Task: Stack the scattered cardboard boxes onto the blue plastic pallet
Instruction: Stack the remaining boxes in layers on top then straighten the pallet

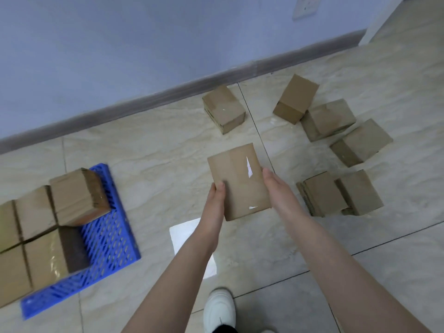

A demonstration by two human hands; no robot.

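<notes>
The held box (pixel 237 181) is at the centre of the view, squeezed from both sides so its taped top stays level for carrying. The left hand (pixel 217 195) pinches the near-left corner, thumb on top. The right hand (pixel 276 188) presses along the right edge; I cannot tell whether its fingers curl underneath. From this box, the blue pallet (pixel 113 236) lies at 8 o'clock, already bearing stacked boxes (pixel 77 195). Six scattered boxes (pixel 329 118) wait between 12 and 3 o'clock on the tiled floor (pixel 156 152).

Boxes (pixel 239 181): plain brown cardboard with glossy clear tape. Pallet (pixel 108 234): blue, perforated with slotted grid pattern. Floor (pixel 153 145): beige, marble-veined tiles. Wall (pixel 120 44): pale blue-grey. Skirting (pixel 168 92): grey. Shoe (pixel 219 308): white.
</notes>
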